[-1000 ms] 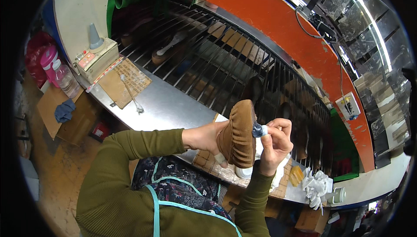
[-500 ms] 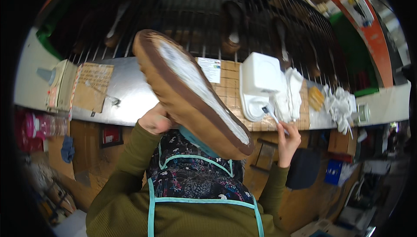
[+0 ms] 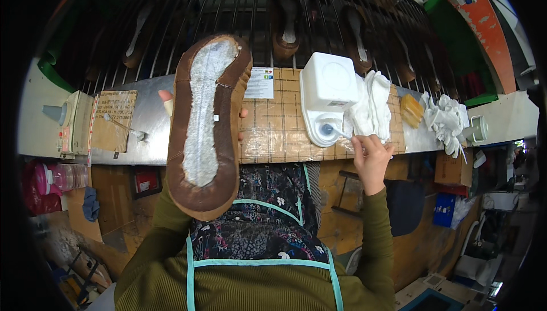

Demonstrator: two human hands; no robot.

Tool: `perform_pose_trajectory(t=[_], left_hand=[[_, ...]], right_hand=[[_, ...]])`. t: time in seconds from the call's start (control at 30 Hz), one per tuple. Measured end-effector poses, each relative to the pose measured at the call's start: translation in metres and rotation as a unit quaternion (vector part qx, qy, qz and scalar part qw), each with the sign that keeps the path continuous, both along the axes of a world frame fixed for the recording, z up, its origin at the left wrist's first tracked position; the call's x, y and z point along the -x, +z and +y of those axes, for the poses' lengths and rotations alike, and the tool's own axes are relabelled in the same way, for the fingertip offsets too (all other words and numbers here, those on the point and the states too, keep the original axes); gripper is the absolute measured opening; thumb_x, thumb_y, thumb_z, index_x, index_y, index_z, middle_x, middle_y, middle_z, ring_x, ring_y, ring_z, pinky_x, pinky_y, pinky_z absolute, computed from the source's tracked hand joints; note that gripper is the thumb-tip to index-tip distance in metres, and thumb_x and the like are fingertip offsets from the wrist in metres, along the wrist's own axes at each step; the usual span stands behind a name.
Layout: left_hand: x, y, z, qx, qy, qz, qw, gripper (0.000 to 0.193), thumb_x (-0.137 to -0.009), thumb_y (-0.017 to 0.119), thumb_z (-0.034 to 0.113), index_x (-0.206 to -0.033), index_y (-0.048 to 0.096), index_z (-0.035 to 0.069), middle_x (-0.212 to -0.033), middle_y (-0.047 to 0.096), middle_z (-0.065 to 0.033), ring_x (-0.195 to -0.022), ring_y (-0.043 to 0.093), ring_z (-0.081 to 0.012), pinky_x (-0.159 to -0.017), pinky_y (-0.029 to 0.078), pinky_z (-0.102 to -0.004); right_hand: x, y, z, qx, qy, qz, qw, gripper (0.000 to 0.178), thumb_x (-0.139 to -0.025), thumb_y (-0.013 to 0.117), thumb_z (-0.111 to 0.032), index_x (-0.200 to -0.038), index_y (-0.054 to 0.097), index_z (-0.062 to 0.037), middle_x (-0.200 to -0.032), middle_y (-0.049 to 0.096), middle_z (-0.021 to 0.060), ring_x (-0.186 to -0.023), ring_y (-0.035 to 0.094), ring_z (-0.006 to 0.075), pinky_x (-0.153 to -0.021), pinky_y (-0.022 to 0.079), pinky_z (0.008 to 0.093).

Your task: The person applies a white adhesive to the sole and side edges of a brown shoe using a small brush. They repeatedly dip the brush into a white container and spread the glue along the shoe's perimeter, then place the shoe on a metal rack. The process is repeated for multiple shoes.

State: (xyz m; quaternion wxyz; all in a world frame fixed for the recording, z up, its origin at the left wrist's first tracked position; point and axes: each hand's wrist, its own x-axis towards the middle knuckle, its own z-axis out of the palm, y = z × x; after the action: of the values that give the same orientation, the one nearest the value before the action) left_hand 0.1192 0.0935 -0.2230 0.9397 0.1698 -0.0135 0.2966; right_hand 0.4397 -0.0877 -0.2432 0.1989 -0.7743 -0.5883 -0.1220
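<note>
Holding shoe [image 3: 199, 123], sole facing camera, over near edge of bench [image 3: 155, 125]; left hand [image 3: 243, 114] clamped on it from behind. Right hand [image 3: 373, 160] pinching brush [image 3: 343, 134], tip in white dispenser [image 3: 329, 80] cup [image 3: 317, 136].

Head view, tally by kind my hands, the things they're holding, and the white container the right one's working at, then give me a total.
Hands: 2, left hand and right hand
Brown shoe: 1
White-handled applicator: 1
White container: 1
Total: 5
</note>
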Motion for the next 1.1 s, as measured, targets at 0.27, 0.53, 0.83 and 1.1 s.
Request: perform_pose_trajectory(t=[0.27,0.53,0.83,1.1], left_hand=[[-0.026,0.0,-0.003,-0.026,0.084,0.022,0.996,0.097,-0.08,0.04,0.078,-0.143,0.029,0.004,-0.133,0.043,-0.0248,-0.108,0.057,-0.0394,-0.08,0.058,-0.0441],[-0.05,-0.031,-0.015,-0.141,0.092,0.253,0.953,0.092,-0.075,0.065,0.065,-0.137,0.037,0.002,-0.125,0.053,-0.0129,-0.114,0.054,-0.0227,-0.097,0.047,-0.0366],[-0.059,-0.019,-0.019,-0.233,0.13,0.26,0.928,0.109,-0.063,0.072,0.069,-0.137,0.033,0.0,-0.127,0.051,-0.0115,-0.115,0.054,-0.022,-0.099,0.045,-0.0367],[-0.045,-0.018,-0.022,-0.282,0.159,0.245,0.914,0.104,-0.068,0.077,0.057,-0.138,0.033,-0.007,-0.13,0.048,-0.0124,-0.12,0.047,-0.0204,-0.103,0.037,-0.0331]], right_hand=[[-0.034,-0.028,-0.016,0.107,-0.031,0.718,0.687,0.019,-0.093,0.061,-0.019,-0.09,0.064,-0.0008,-0.068,0.061,0.0006,-0.059,0.05,0.0031,-0.05,0.034,0.0187],[0.05,0.038,0.025,-0.203,0.023,0.164,0.965,0.015,-0.072,0.077,-0.008,-0.086,0.072,-0.0097,-0.077,0.064,0.002,-0.076,0.059,0.0158,-0.079,0.038,0.0271],[0.105,0.05,0.051,-0.233,0.118,0.465,0.846,0.017,-0.076,0.074,-0.002,-0.094,0.073,-0.0026,-0.087,0.056,0.0027,-0.072,0.052,0.0093,-0.063,0.04,0.0229],[0.104,0.058,0.095,-0.255,0.147,0.44,0.848,0.014,-0.081,0.071,-0.004,-0.094,0.072,-0.0004,-0.09,0.051,0.0023,-0.069,0.046,0.0071,-0.057,0.038,0.0208]])
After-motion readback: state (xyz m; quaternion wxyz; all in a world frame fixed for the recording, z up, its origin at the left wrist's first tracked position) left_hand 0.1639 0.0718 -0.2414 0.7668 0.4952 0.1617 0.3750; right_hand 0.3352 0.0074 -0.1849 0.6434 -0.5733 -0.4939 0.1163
